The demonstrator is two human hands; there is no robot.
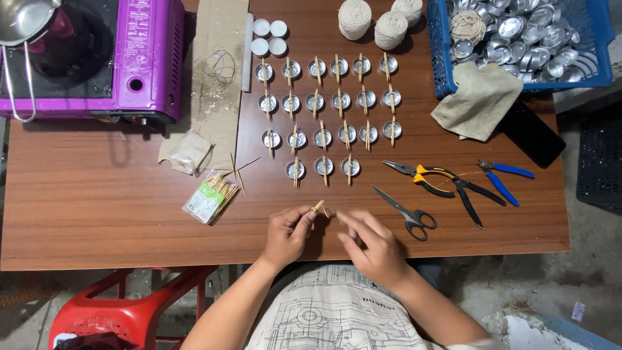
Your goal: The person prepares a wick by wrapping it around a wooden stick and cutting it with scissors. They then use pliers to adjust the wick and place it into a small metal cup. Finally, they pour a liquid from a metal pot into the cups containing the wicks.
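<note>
My left hand [289, 233] pinches a short wooden stick [318, 206] at the table's near edge. Close beside it, my right hand [369, 243] has thumb and forefinger closed at the stick's end, possibly on a thin thread; what it pinches is too small to tell. Beyond my hands stand several small metal cups [324, 166] in rows, each with a wooden stick laid across it. A torn packet of wooden sticks [209, 199] lies to the left of my hands.
Black scissors [408, 215], yellow-handled pliers [431, 179] and blue-handled cutters [502, 177] lie right. A blue basket [599, 52] of empty metal cups, a cloth [478, 100], string balls [355, 18], white candles [269, 37] and a purple stove [142, 58] sit at the back.
</note>
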